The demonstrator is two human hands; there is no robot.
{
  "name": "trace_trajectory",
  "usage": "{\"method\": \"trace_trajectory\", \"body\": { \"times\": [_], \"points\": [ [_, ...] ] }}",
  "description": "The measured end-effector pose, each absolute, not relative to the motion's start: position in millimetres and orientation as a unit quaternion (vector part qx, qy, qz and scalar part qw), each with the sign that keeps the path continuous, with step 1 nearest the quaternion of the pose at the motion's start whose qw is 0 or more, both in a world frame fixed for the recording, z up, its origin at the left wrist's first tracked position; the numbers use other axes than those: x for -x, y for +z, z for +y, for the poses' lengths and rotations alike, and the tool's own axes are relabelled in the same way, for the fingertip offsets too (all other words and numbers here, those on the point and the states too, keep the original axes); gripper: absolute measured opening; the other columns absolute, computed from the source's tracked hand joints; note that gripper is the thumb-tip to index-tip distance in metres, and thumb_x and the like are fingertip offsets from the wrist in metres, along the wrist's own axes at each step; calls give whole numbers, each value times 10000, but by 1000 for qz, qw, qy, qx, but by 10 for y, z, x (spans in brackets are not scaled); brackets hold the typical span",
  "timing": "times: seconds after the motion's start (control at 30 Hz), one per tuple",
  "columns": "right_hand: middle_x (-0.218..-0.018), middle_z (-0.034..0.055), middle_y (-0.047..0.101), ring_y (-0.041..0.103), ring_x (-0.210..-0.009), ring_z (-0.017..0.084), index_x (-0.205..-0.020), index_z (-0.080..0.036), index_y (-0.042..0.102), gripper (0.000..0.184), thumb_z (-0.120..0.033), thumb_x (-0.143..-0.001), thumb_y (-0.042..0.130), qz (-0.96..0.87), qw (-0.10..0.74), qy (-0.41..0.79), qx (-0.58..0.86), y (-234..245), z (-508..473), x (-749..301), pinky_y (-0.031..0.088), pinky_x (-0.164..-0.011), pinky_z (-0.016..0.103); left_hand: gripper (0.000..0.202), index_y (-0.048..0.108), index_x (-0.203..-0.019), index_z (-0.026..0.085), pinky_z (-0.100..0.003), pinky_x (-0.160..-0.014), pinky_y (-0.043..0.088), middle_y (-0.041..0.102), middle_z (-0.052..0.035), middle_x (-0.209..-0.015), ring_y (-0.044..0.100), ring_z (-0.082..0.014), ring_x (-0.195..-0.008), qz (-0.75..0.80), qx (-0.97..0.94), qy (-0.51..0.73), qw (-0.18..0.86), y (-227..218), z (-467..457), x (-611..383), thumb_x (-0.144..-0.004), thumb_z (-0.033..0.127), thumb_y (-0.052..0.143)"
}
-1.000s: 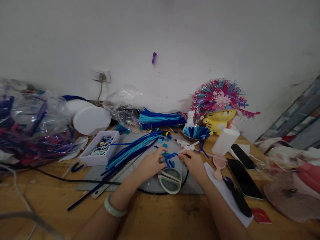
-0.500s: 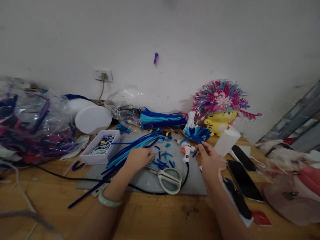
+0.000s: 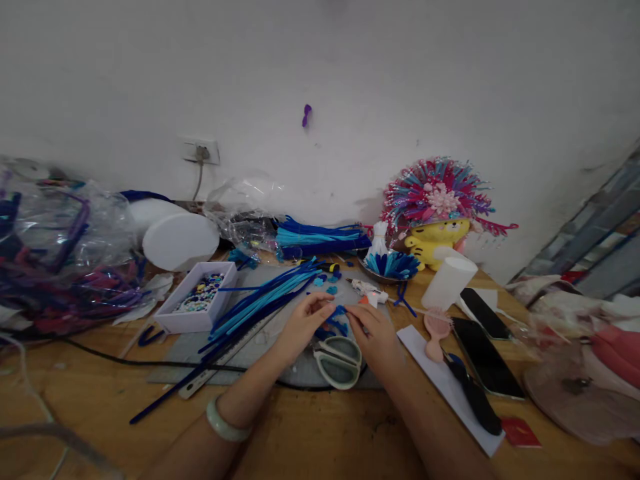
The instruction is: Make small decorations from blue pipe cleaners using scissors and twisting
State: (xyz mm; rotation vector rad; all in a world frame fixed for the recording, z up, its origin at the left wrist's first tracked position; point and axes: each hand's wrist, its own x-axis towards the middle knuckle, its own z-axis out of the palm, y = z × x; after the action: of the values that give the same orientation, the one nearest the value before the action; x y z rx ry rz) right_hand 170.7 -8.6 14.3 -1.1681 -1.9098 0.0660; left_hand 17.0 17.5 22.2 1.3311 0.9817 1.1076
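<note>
My left hand (image 3: 309, 320) and my right hand (image 3: 374, 333) meet over the grey cutting mat (image 3: 165, 370), fingertips close together. A small bright blue piece of pipe cleaner (image 3: 341, 311) shows between them, pinched by my right thumb and finger. My left fingers are curled and closed beside it; what they hold is partly hidden. Beneath the hands lie short cut pieces of blue pipe cleaner (image 3: 327, 327) and scissors with pale green handles (image 3: 340, 363). A white glue gun (image 3: 373, 297) rests behind my right hand, partly covered. Long blue pipe cleaners (image 3: 265, 293) lie left of my left hand.
Left stands a white box (image 3: 173, 321) of beads. A metal ruler (image 3: 200, 381) and black cable (image 3: 135, 362) cross the mat. A bowl (image 3: 373, 275) of blue pieces sits behind. A pink brush (image 3: 437, 327), phone (image 3: 490, 360) and white cylinder (image 3: 450, 283) are to the right.
My right hand has moved left from beside the bowl to meet my left hand. My left hand has shifted right. Dark blue strips now lie on the table below the bowl.
</note>
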Motion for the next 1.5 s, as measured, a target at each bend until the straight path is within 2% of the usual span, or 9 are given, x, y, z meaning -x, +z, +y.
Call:
{"method": "trace_trajectory", "body": {
  "times": [0.17,0.4,0.57,0.67,0.73,0.97,1.1,1.2,1.5],
  "points": [
    [-872,85,625,566,-831,181,-984,-210,633,260,-204,-831,423,-787,410,-20,460,114,-105,-1685,468,-753,314,259,552,-670,136,-226,-607,380,516,23,-602,463,-97,-594,399,-556,439,582,218,149,-196,-677,393,574],
    [-898,91,608,563,-835,177,-923,-203,645,232,-219,-808,445,-762,448,20,467,168,-131,-1649,458,-757,311,255,558,-733,131,-200,-482,334,509,25,-607,430,-78,-517,412,-527,421,613,180,167,-208,-633,360,609],
    [-567,33,546,512,-518,143,-610,-169,576,312,-426,-757,479,-551,519,320,570,220,-148,-1544,425,-502,275,175,590,-775,158,-247,-623,416,596,-11,-747,522,-138,-688,448,-578,482,482,163,198,-179,-633,259,606],
    [-541,13,542,458,-425,105,-646,-164,557,343,-491,-727,494,-367,538,559,514,191,-90,-1522,334,-381,225,146,621,-777,178,-291,-738,417,629,-30,-826,539,-172,-788,438,-635,486,410,152,199,-160,-638,221,610],
    [-608,7,570,478,-459,93,-692,-171,559,281,-448,-665,594,-296,574,607,463,172,-45,-1542,332,-385,201,125,636,-767,185,-304,-766,411,633,-32,-818,544,-177,-797,416,-676,474,382,155,186,-157,-648,214,611],
    [-710,1,605,477,-512,86,-718,-178,585,254,-330,-550,699,-331,629,538,454,207,-7,-1650,338,-407,195,87,651,-731,203,-274,-729,420,618,-22,-751,550,-161,-749,378,-751,423,338,184,154,-176,-663,174,606],
    [-546,-41,550,434,-441,84,-736,-186,580,235,-318,-565,673,-379,634,473,480,195,0,-1651,333,-406,212,94,647,-744,204,-272,-738,417,620,-19,-774,556,-161,-771,381,-752,419,338,168,156,-183,-667,176,600],
    [-499,-42,522,448,-429,100,-741,-185,598,188,-313,-609,633,-444,605,411,518,167,-5,-1664,357,-424,234,110,643,-751,209,-269,-729,419,615,-11,-767,553,-159,-768,389,-745,417,345,149,157,-187,-660,167,596],
    [-744,42,615,555,-649,147,-742,-205,635,166,-167,-751,473,-710,476,129,503,97,-40,-1737,446,-613,267,111,623,-758,183,-288,-761,409,627,-24,-800,548,-166,-792,410,-704,456,358,109,201,-165,-658,147,592]
  ]
}}
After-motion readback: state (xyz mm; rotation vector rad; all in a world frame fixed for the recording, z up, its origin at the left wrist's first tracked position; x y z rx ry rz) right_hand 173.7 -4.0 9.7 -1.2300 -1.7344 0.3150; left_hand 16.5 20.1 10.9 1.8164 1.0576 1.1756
